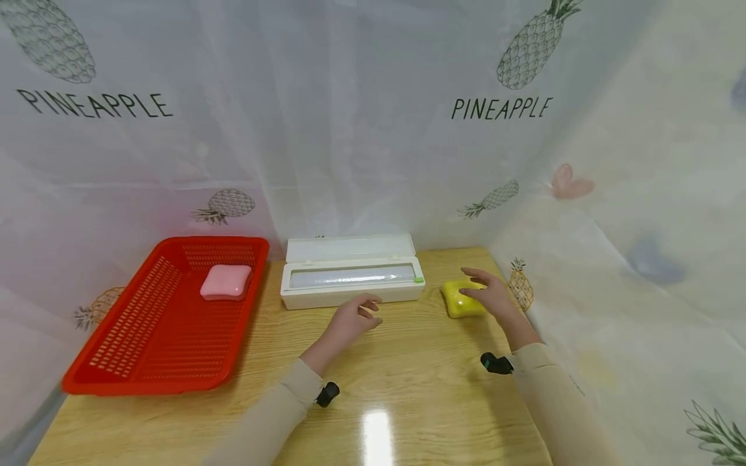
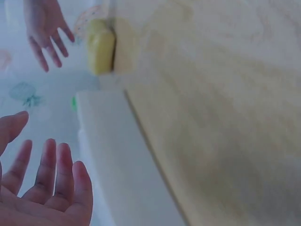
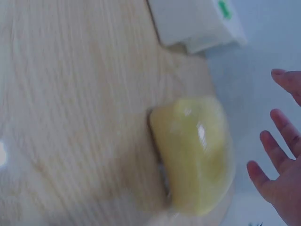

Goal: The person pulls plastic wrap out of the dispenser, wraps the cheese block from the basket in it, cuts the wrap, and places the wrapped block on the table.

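A glossy yellow block (image 1: 457,305), rounded at its corners, lies on the wooden table at the right; its shine looks like clear film around it. My right hand (image 1: 492,296) hovers over its right side with fingers spread and nothing in them. In the right wrist view the hand's fingertips stand apart from the yellow block (image 3: 195,155). My left hand (image 1: 350,318), fingers loosely bent, holds nothing just in front of a white cling film dispenser (image 1: 350,296). The dispenser's lid (image 1: 350,247) is raised, a roll of film (image 1: 350,277) shows inside, and a green slider (image 1: 418,279) sits at its right end.
To the left stands a red plastic basket (image 1: 157,387) with slotted walls. Inside it, toward the back right, lies a glossy pink block (image 1: 226,281). A pineapple-print curtain (image 1: 326,129) hangs behind the table (image 1: 402,362) and along its right side.
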Demonstrator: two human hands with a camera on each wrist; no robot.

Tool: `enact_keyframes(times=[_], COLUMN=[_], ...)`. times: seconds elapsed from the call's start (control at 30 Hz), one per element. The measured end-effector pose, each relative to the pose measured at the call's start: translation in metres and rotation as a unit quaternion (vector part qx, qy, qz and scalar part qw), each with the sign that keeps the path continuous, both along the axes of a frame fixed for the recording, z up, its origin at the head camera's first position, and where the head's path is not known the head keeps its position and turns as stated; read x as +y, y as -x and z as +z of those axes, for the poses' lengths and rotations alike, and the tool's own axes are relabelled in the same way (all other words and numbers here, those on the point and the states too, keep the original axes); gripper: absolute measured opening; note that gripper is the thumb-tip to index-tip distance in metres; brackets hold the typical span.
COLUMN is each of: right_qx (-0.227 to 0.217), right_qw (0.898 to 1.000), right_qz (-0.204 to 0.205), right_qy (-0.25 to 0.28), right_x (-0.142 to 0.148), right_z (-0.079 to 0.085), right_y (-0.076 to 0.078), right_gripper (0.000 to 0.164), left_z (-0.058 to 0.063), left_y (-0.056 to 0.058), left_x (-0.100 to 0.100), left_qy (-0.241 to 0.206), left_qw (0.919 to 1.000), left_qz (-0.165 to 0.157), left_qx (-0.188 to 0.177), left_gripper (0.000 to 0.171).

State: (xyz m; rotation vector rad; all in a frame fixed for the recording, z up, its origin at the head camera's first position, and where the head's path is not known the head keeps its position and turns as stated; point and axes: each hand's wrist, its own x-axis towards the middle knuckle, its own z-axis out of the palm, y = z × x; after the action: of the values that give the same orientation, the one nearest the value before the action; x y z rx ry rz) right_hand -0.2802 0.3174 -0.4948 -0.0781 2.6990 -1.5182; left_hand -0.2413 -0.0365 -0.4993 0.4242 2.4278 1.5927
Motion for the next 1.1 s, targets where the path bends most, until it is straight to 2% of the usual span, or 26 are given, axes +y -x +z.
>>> enact_keyframes(times=[0.13, 0.27, 0.4, 0.5, 0.6, 0.77, 0.9, 1.1], right_qx=[0.019, 0.028, 0.042, 0.053, 0.056, 0.061, 0.067, 0.055], right_qw=[0.999, 0.997, 0.995, 0.994, 0.991, 0.986, 0.981, 0.977], right_qz=[0.028, 0.059, 0.077, 0.093, 0.117, 0.152, 0.173, 0.178], right_qy=[0.017, 0.034, 0.039, 0.034, 0.019, -0.026, -0.061, -0.107], right_x=[-0.022, -0.045, -0.068, -0.084, -0.099, -0.112, -0.117, -0.125], right_z=[0.015, 0.026, 0.033, 0.037, 0.039, 0.037, 0.031, 0.022], right_y=[0.001, 0.002, 0.006, 0.01, 0.014, 0.028, 0.042, 0.058], right_gripper=[0.055, 0.052, 0.05, 0.05, 0.049, 0.045, 0.043, 0.04], left_z=[0.024, 0.046, 0.063, 0.07, 0.07, 0.054, 0.04, 0.032], left_y=[0.006, 0.013, 0.017, 0.023, 0.031, 0.051, 0.065, 0.084], left_x=[-0.026, -0.054, -0.079, -0.094, -0.107, -0.119, -0.122, -0.124], left_qy=[0.001, 0.027, 0.055, 0.061, 0.072, 0.121, 0.169, 0.237], left_qw=[0.9995, 0.9964, 0.9917, 0.9893, 0.9875, 0.9847, 0.9793, 0.966], left_qz=[0.023, 0.057, 0.075, 0.081, 0.094, 0.091, 0.076, 0.044], left_qx=[0.022, 0.056, 0.088, 0.105, 0.105, 0.087, 0.082, 0.093], left_gripper=[0.041, 0.043, 0.042, 0.04, 0.039, 0.039, 0.039, 0.039])
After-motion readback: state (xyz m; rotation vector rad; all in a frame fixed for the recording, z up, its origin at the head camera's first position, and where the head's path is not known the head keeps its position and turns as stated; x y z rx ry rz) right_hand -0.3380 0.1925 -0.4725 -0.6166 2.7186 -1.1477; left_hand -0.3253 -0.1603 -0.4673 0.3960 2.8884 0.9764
